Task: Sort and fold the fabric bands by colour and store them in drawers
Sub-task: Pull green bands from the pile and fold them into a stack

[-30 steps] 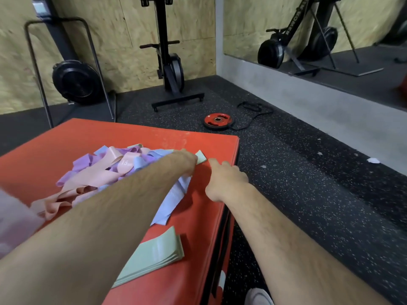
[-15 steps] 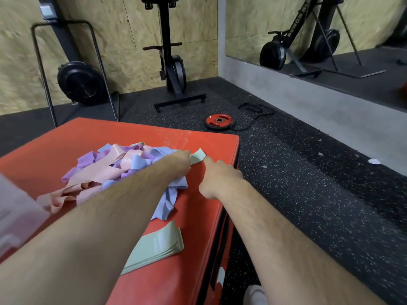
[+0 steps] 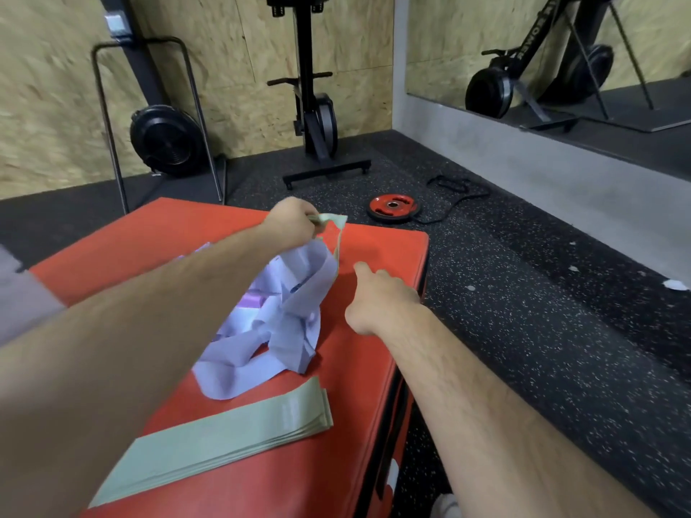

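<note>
1. Left hand [image 3: 291, 218] is held up over the far part of the red box [image 3: 377, 248], its fingers pinching one end of a green band [image 3: 334, 220].
2. Right hand [image 3: 381, 297] sits nearer and lower, just right of the band's hanging end. Its fingers are curled and one fingertip points toward the band. Its fingertips face away from the camera, so I cannot tell whether it grips or even touches the band.
3. The left forearm covers much of the heap beneath it. The blue bands [image 3: 284, 319] lie tangled between the two forearms. Only a small patch of a purple band [image 3: 249, 302] shows, tight against the left forearm.
4. Counted, there is one green band held up and one stack of green bands [image 3: 224, 439] on the box under the left forearm. Its layers are too thin to number, and the blue ones are too knotted to count.
5. The held band hangs edge-on, its long axis nearly vertical from the left hand down toward the right. The stack lies flat, running from beneath the left forearm toward the right forearm.
</note>
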